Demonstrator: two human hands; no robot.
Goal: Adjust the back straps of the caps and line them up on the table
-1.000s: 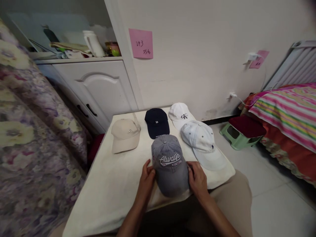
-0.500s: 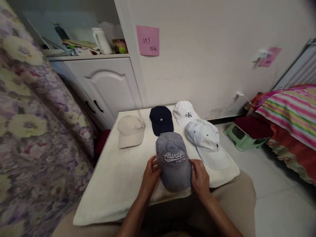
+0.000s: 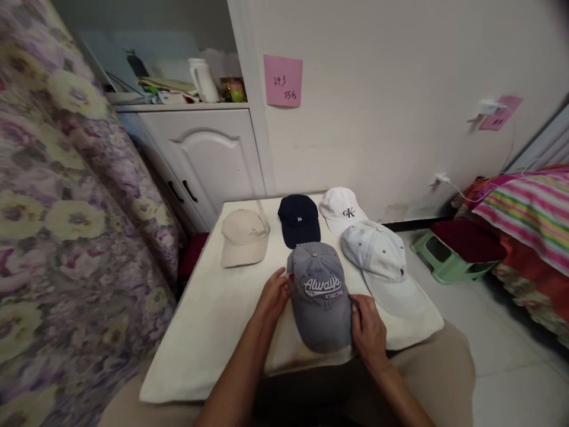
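A grey baseball cap with white "Always" lettering lies at the near side of the cloth-covered table, brim toward me. My left hand has its fingers closed at the left side of the crown. At the right edge of the brim, my right hand grips with thumb and fingers; part of its fingers is hidden. Behind the grey cap sits a navy cap. A beige cap rests at the far left, a white cap at the back right, and a pale blue cap in front of that.
The wall stands right behind the table, with a pink note on it. A white cabinet and a floral curtain are on the left. To the right are a green stool and a bed with a striped cover.
My left hand has slid away from me along the grey cap's left side, from near the brim to the crown. My right hand stays at the brim. The view has shifted slightly.
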